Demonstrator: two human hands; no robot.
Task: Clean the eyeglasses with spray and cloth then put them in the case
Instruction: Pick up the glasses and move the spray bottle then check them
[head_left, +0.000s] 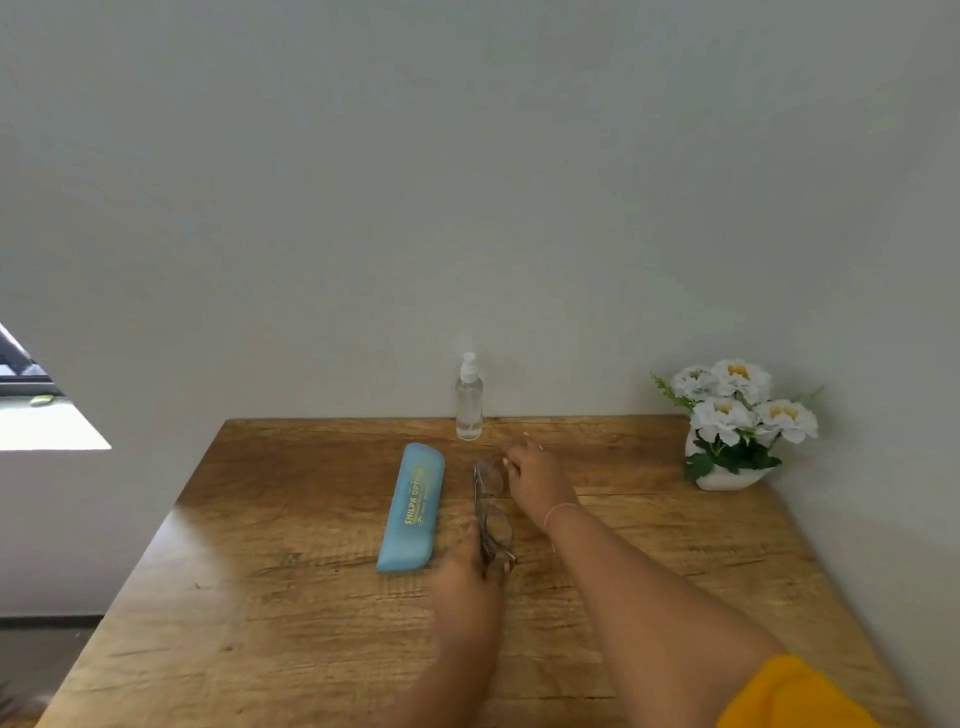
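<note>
While left hand (467, 577) pinches eyeglasses (491, 512), right hand (535, 475) blurred at far lens, grip unclear.

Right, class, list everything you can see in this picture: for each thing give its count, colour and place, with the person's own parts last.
table: one, brown wood, against the wall
case: one, light blue with yellow lettering, lying mid-table
eyeglasses: one pair, thin greyish frame, just right of the case
spray bottle: one, clear with white top, upright at the table's far edge
flower pot: one, white, holding white flowers, far right corner
window: one, partly seen, far left
left hand: one, grips the eyeglasses' near end
right hand: one, at their far end; grip unclear
sleeve: one, yellow, bottom right
</note>
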